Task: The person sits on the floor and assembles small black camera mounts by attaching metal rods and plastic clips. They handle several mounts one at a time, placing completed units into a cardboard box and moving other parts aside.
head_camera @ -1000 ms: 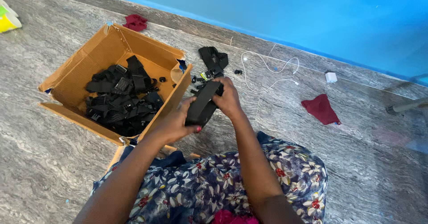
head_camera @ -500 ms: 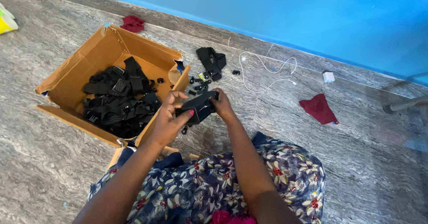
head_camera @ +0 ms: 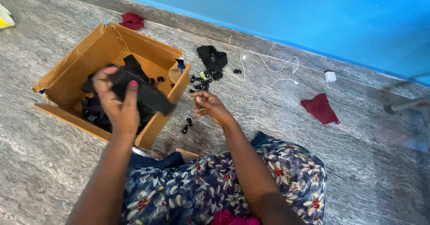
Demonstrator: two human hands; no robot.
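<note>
My left hand (head_camera: 117, 105) grips a black strap piece (head_camera: 145, 94) and holds it over the open cardboard box (head_camera: 92, 50), which has several black parts (head_camera: 92, 113) inside. My right hand (head_camera: 210, 107) hovers above the stone floor just right of the box, fingers loosely curled with nothing visible in them. Small black clips (head_camera: 187, 125) lie on the floor under and ahead of it. A black strap bundle (head_camera: 212, 60) rests farther ahead.
A white cable (head_camera: 268, 75) and a small white plug (head_camera: 330, 76) lie near the blue wall. Two dark red cloths (head_camera: 320, 107) (head_camera: 132, 20) are on the floor. My lap in a floral dress (head_camera: 215, 184) fills the lower middle.
Both hands held the black piece together before. Now my left hand alone has carried it left over the box, and my right hand has let go and stayed by the floor clips.
</note>
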